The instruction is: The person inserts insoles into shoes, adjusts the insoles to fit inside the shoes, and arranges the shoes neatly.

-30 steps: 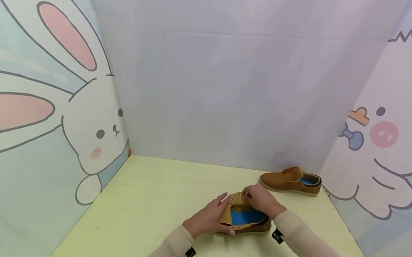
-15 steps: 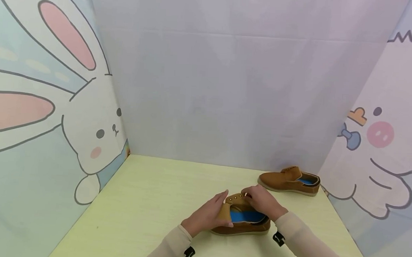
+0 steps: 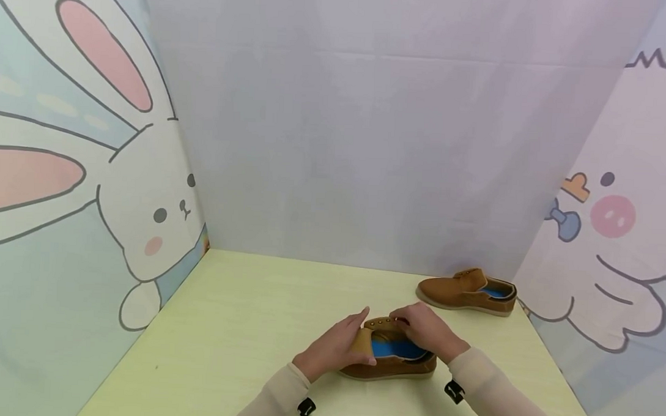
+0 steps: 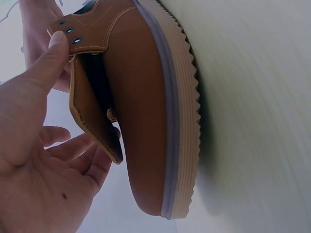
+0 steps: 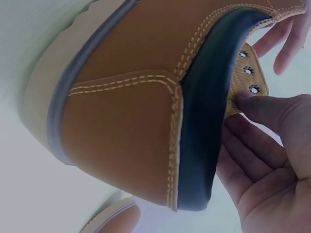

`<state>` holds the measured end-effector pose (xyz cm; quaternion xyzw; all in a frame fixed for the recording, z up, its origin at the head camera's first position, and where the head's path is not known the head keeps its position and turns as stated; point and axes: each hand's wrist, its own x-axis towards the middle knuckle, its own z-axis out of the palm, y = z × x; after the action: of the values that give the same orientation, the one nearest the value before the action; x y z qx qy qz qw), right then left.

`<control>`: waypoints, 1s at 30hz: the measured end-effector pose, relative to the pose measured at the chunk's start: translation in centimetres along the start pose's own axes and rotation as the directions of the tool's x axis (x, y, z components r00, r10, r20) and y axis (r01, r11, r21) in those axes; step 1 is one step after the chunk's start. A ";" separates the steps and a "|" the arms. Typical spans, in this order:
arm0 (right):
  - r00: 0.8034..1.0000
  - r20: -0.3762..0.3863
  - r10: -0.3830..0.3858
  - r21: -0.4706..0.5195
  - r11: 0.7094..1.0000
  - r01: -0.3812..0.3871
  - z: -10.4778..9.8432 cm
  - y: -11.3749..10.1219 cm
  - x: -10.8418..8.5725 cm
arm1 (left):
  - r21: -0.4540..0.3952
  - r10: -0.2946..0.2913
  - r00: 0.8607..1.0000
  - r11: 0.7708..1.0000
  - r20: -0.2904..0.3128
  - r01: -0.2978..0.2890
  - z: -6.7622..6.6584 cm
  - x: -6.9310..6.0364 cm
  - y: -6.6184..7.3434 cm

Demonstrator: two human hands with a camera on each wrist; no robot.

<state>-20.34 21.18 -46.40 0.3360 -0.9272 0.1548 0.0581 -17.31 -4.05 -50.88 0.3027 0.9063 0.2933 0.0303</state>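
A brown shoe (image 3: 393, 368) with a blue insole (image 3: 398, 349) and light rubber sole stands on the table, toe to the left. My left hand (image 3: 330, 349) is over its front part. In the left wrist view, that thumb presses the near eyelet flap (image 4: 85, 36), while the fingers reach behind the tongue (image 4: 87, 107), which tips toward the toe. My right hand (image 3: 429, 331) pinches the far eyelet flap (image 5: 248, 73) between thumb and fingers. No lace shows in the eyelets. A second brown shoe (image 3: 468, 292) stands farther back on the right.
The pale yellow-green table (image 3: 241, 321) meets a plain grey-white cloth (image 3: 340, 159) at the back. Side panels carry a cartoon rabbit (image 3: 145, 226) on the left and a cartoon pig (image 3: 618, 254) on the right.
My left hand has shifted slightly left, and more of the shoe's tongue and near side shows. The right hand keeps its pinch on the far flap, slightly lower. The second shoe stays put.
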 end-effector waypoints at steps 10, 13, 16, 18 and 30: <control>1.000 -0.005 -0.024 0.016 1.000 0.024 0.0 -0.1 -0.5 | 0.193 0.109 0.991 0.977 -0.072 -0.093 -0.4 -0.6 -0.5; 1.000 0.001 -0.001 0.024 1.000 0.001 0.0 -0.1 -0.6 | 0.134 0.060 0.995 0.990 -0.080 -0.049 -0.5 -1.0 -1.1; 0.999 -0.008 0.036 0.024 0.999 -0.036 0.0 -0.2 -0.9 | -0.011 -0.026 0.996 1.000 -0.081 0.025 -0.4 -1.0 -1.5; 0.997 -0.032 0.065 0.015 0.998 -0.065 0.0 -0.4 -1.0 | -0.069 -0.061 0.995 0.996 -0.083 0.055 -0.4 -0.8 -1.5; 0.969 -0.089 0.232 0.119 0.968 -0.221 -1.2 -3.7 0.1 | -0.105 0.098 0.984 0.988 -0.148 -0.114 1.0 -0.2 -0.5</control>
<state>-18.08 18.85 -44.31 0.2221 -0.9456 0.2275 0.0690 -17.23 -3.97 -51.95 0.3267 0.8708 0.3660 -0.0329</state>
